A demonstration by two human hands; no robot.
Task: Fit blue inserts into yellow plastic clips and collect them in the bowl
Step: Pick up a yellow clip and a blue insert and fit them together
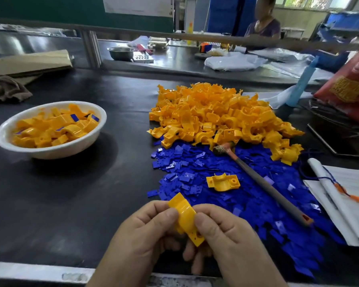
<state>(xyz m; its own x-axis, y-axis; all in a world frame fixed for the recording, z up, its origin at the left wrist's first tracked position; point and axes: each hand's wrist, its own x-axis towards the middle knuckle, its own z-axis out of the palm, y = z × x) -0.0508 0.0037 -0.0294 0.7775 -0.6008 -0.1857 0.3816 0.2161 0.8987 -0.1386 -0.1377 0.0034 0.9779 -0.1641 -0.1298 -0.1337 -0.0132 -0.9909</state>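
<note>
At the near edge of the black table (71, 193), left hand (145, 230) and right hand (226, 235) side by side, fingers of both curled round one yellow clip (184, 216), a thumb pressed on either side of its arched back, one flat drilled end pointing down toward the wearer; underside hidden, so any insert within not discernible. Just beyond the hands, broad spread of blue inserts (195, 168), small flat tabs with punched holes, reaching from table centre to the near right. On that spread, single loose clip (223, 182), apart from the rest. Behind and touching the blue spread, large heap of yellow clips (220, 114). Small hammer (263, 183) laid diagonally across the inserts, head against the foot of the heap, grey handle with orange tip toward the near right. Far left, well apart from both piles, white bowl (56, 152) part-filled with clips, blue inserts showing in several. At right edge, white woven sack (344, 214) with blue cord; behind it, red bag (350, 83) bearing gold printing, too blurred to read. At back left, folded cardboard (29, 63) and brown cloth (6, 88); on the next table, steel bowl (120, 52) and a seated person (263, 25).
</note>
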